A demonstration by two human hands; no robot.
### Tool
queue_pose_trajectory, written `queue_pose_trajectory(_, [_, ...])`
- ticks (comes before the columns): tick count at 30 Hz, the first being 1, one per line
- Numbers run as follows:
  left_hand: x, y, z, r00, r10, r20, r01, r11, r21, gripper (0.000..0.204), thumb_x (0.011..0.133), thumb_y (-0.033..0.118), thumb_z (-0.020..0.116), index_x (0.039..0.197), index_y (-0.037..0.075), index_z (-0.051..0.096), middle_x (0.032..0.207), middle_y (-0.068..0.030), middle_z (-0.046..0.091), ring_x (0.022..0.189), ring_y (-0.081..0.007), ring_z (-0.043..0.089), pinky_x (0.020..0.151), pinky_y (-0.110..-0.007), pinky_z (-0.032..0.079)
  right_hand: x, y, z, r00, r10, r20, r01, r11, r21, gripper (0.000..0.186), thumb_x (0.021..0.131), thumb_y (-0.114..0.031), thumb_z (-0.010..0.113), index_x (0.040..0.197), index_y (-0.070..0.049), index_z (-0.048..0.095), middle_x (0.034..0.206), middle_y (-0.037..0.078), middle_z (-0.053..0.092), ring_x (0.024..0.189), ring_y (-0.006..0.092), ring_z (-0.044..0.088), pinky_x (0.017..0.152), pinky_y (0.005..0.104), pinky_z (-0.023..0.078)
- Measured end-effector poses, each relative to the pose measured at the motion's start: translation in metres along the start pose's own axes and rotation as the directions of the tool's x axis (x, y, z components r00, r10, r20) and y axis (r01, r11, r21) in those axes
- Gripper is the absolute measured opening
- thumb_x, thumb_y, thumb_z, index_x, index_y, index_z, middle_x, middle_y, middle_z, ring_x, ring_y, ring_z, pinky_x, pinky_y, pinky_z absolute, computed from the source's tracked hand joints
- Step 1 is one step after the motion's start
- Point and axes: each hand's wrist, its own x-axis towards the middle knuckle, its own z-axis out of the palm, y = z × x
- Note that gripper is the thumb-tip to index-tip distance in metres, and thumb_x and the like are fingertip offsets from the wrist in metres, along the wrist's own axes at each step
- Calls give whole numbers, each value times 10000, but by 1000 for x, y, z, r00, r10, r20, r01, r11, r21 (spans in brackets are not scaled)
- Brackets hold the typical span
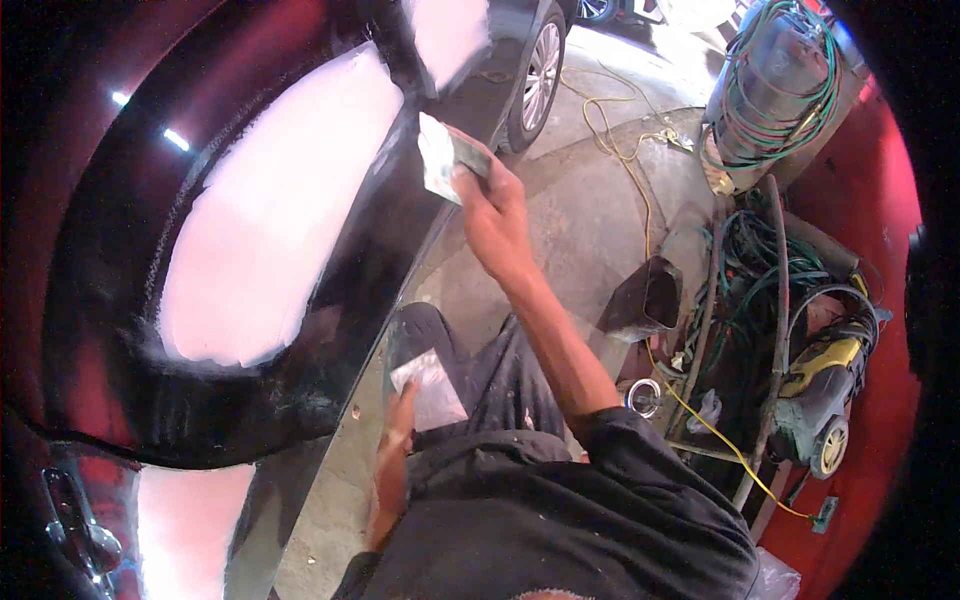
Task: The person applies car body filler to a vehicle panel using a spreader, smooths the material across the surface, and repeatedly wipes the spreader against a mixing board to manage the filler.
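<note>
My right hand [488, 205] is raised at arm's length and grips a flat spreader [445, 158] loaded with whitish filler. Its edge sits against the dark car body panel [330, 290]. A large pale filler patch [270, 220] covers the panel left of the spreader. My left hand [400, 425] is low by my knee. It holds a small flat board [430, 388] with a smear of the same whitish filler on it.
A second filler patch [185, 530] lies lower left, beside a door handle [75, 530]. Another car's wheel [541, 70] stands behind on the concrete floor [590, 210]. At right is a cart [760, 330] piled with hoses, a wrapped grey tank [775, 85], and a yellow cable [625, 150].
</note>
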Motion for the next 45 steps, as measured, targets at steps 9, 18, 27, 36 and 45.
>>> queue_pose_trajectory(9, [-19,14,-6,999,-25,-38,14,964,-265,703,1021,519,542,1481,-10,477,1408,-146,586,1282,-293,568,1087,-430,433,24,8,52,963,-234,-135,179,926,-332,475,923,102,524,1355,-70,621,1058,128,614,893,235,596,831,312,484])
queue_pose_trajectory(18, [-3,11,-15,999,-42,28,48,965,-259,697,1025,510,540,1487,-8,471,1414,-146,582,1289,-293,564,1090,-431,433,-20,-4,96,951,-212,-223,115,917,-382,561,847,159,528,1360,-53,613,1207,175,596,1121,325,616,981,370,486])
queue_pose_trajectory(27, [0,6,-19,998,-52,27,57,963,-262,691,1029,501,537,1492,-7,464,1420,-146,578,1296,-293,560,1092,-432,433,-65,-31,83,996,-85,24,87,986,-142,493,903,123,519,1356,-46,615,1215,167,630,1115,289,627,982,347,476])
queue_pose_trajectory(36, [4,5,-19,998,-39,47,50,967,-252,685,1033,492,535,1497,-5,458,1426,-146,574,1303,-294,556,1094,-434,433,16,5,48,982,-88,-167,50,975,-218,463,946,89,505,1371,-65,607,1044,99,601,877,173,569,830,305,472])
queue_pose_trajectory(45, [3,5,-24,996,-55,67,70,966,-249,679,1037,483,532,1503,-4,451,1432,-146,570,1310,-294,552,1096,-435,433,7,14,77,932,-281,-230,163,889,-428,526,893,119,519,1381,-61,593,1098,159,594,959,281,607,884,351,495])
